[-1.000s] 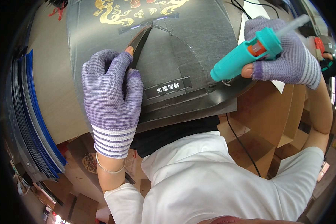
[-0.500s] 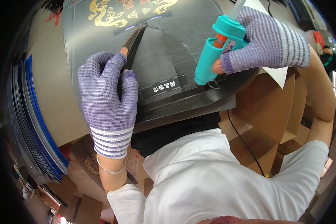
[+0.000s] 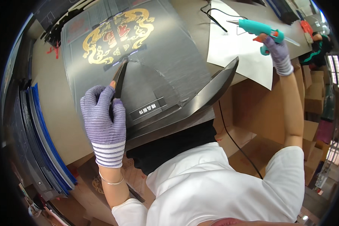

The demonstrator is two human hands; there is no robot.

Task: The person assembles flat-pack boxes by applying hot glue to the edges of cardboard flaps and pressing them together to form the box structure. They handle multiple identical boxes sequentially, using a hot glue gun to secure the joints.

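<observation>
My left hand [image 3: 105, 116], in a purple-and-white striped fingerless glove, pinches an upright dark flap [image 3: 120, 81] of a dark grey cardboard piece [image 3: 177, 45] with gold dragon decoration. A shiny, clear line of glue [image 3: 160, 71] curves across the board right of the flap. A second bent-up flap [image 3: 214, 88] stands free at the board's near right. Away to the right, my right hand [image 3: 279, 56], in a matching glove, is closed on the handle of a teal glue gun [image 3: 254, 27]. The gun's metal nozzle points left, above a white sheet of paper [image 3: 235, 52].
A stack of dark, blue-edged sheets [image 3: 39, 132] stands at the left. Cardboard boxes [image 3: 258, 109] lie below the table's right side, where a black cable [image 3: 229, 137] hangs. Red ties [image 3: 56, 52] lie at the far left.
My right hand has carried the glue gun from above the board to the right, over the paper, and the gun is now roughly level. My left hand keeps its pinch on the flap.
</observation>
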